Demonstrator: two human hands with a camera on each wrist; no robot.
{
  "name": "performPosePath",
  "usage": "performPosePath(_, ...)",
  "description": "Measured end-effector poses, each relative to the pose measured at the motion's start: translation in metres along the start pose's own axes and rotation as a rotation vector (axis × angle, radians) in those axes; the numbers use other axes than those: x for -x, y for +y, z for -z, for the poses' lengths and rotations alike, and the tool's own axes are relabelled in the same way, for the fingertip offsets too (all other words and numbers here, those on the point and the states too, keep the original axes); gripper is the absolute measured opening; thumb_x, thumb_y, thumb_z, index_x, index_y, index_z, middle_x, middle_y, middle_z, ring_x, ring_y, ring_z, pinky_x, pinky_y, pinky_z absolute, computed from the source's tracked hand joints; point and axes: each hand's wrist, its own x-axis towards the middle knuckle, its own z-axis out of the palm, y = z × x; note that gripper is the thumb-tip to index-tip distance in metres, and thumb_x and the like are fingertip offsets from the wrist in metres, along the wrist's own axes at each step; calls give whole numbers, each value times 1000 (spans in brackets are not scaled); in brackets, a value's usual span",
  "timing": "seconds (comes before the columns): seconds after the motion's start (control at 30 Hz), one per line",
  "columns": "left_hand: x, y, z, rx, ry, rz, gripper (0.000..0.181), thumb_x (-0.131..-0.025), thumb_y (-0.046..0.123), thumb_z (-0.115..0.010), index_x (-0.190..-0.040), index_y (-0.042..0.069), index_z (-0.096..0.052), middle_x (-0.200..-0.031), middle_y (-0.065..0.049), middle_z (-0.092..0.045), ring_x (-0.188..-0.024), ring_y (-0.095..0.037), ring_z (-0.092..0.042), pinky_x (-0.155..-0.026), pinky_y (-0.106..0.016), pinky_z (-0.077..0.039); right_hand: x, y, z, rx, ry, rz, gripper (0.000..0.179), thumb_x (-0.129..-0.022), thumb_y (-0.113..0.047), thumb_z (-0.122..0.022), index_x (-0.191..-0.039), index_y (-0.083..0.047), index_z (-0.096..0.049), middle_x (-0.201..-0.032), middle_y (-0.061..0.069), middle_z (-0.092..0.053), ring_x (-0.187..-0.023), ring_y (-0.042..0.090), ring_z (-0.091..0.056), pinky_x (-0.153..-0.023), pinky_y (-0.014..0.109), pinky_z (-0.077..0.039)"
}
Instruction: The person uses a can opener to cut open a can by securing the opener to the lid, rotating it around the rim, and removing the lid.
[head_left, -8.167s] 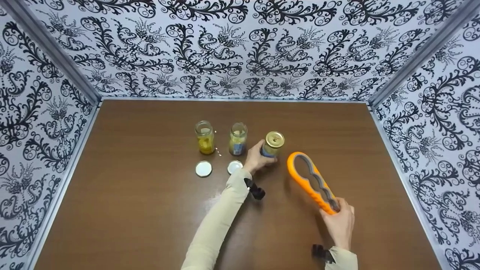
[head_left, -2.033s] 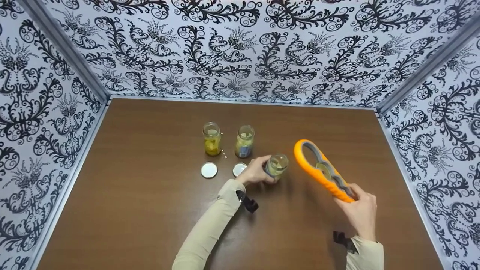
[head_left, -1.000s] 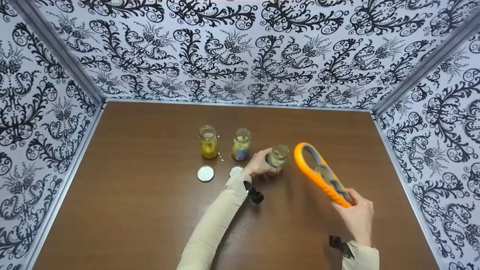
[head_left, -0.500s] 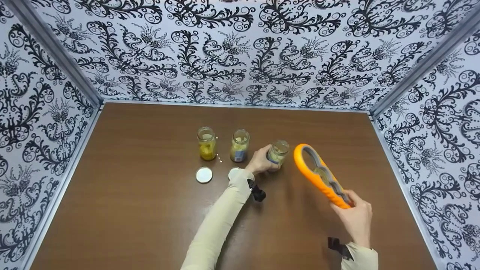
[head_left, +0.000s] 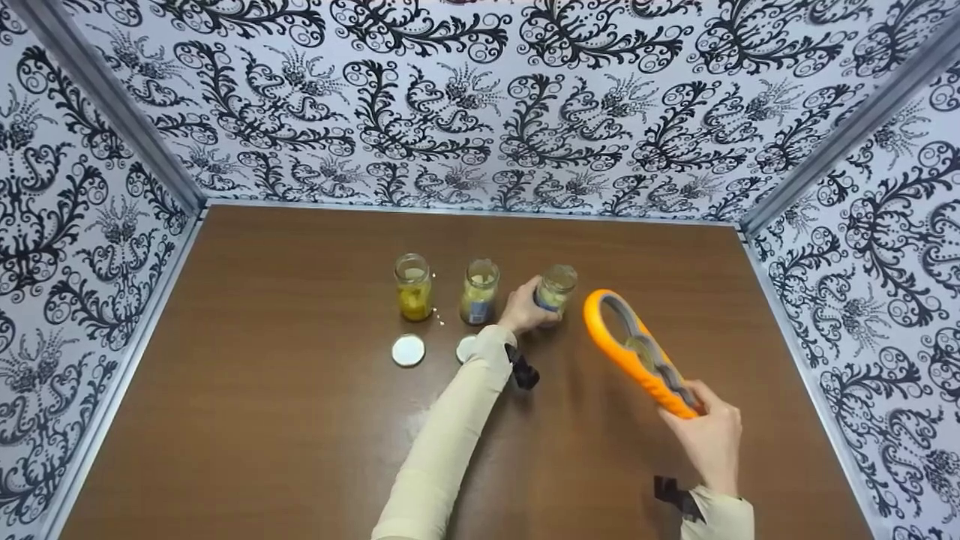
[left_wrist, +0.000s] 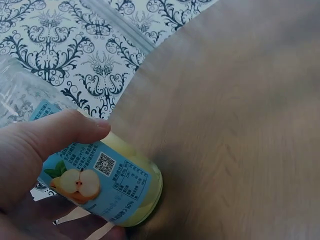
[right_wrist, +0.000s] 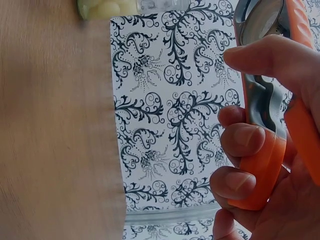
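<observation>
My left hand [head_left: 527, 309] grips a lidless glass jar [head_left: 556, 283] at the right end of a row of jars. In the left wrist view, thumb and fingers wrap its blue label [left_wrist: 120, 182], which shows a pear; pale yellow pieces fill the lower part, and its base is close over the table. My right hand [head_left: 709, 435] holds an orange and grey jar opener [head_left: 631, 364] by its handle end, raised to the right of the jar. A round gold lid [head_left: 640, 348] sits inside the opener's grey opening.
Two more lidless jars stand to the left, one with yellow fruit [head_left: 414, 300] and one with a blue label [head_left: 478, 306]. Before them lie two white lids [head_left: 408, 350], one partly hidden by the left sleeve. Small white crumbs [head_left: 441, 321] dot the brown table [head_left: 285, 420]. Patterned walls enclose it.
Since the oldest frame, the gold lid has come off the right jar and is now in the opener. Over the last two seconds, my left hand has carried the jar away toward the back.
</observation>
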Motion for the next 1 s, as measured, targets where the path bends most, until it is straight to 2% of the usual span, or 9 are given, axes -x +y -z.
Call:
performPosePath(0.2, -3, 2, 2, 15, 33, 10, 59, -68, 8, -85, -121, 3, -58, -106, -12, -65, -98, -28, -60, -87, -33, -46, -1, -2, -5, 20, -12, 51, 29, -64, -3, -85, -90, -6, -72, -65, 3, -62, -56, 16, -48, -53, 27, -35)
performPosePath(0.4, -2, -4, -1, 63, 77, 23, 59, -70, 8, -84, -122, 5, -57, -108, -10, -65, -99, -26, -59, -88, -32, -46, -1, -4, -9, 27, -11, 79, 30, -62, -2, -85, -88, -8, -73, -62, 0, -60, -54, 16, -48, -52, 28, -34)
performPosePath(0.53, 0, -7, 0, 106, 89, 48, 70, -68, 8, -85, -131, 8, -53, -118, -11, -62, -105, -27, -57, -92, -34, -43, 1, -5, -7, 29, -15, 63, 28, -62, -1, -84, -86, -9, -72, -56, -2, -54, -51, 15, -45, -50, 28, -34)
performPosePath(0.67, 1, -4, 1, 113, 95, 82, 86, -66, 10, -88, -140, 14, -46, -129, -11, -58, -113, -29, -54, -96, -35, -41, 2, -3, -4, 29, -17, 43, 29, -62, -1, -84, -87, -7, -71, -59, 1, -56, -53, 15, -46, -51, 27, -35)
performPosePath(1.0, 11, 9, 7, 177, 97, 23, 90, -69, 12, -87, -146, 16, -40, -144, -11, -45, -128, -30, -44, -105, -39, -35, 3, 1, 2, 30, -29, -10, 29, -64, -1, -83, -89, -7, -71, -65, 5, -62, -55, 16, -48, -52, 28, -35)
